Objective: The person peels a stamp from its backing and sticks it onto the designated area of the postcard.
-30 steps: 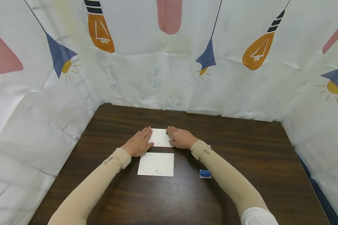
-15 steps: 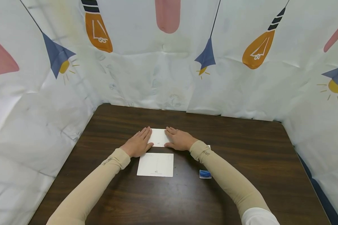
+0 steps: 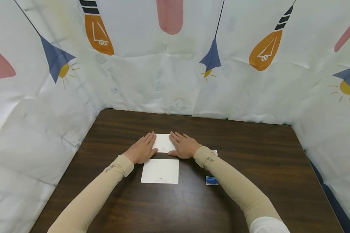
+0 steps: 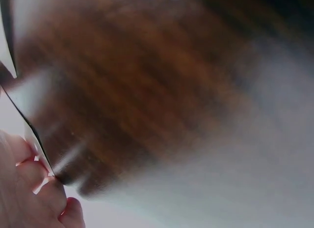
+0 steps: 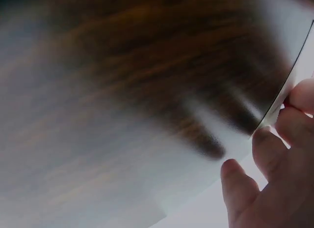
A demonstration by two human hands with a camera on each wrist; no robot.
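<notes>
Two white cards with small print at the lower edge lie flat on the table, one behind the other. On the left side of the far card (image 3: 163, 142) rests my left hand (image 3: 140, 149), fingers straight and pointing away. My right hand (image 3: 183, 146) lies over the right side of the same card, fingers extended and thumb near its lower right corner. In both wrist views the fingertips of the left hand (image 4: 37, 188) and right hand (image 5: 279, 164) touch the card's edges. The near card (image 3: 159, 171) is untouched, with its whole face showing.
A small blue picture card (image 3: 212, 181) lies beside the right forearm. Part of a small white piece (image 3: 215, 152) shows behind the right sleeve. The dark wood table (image 3: 250, 155) backs onto white printed sheeting (image 3: 151, 77).
The right hand has spread slightly, its thumb shifting toward the card's near edge. A dark spot seen by its fingertips is out of sight. The left hand stays at the card's left side.
</notes>
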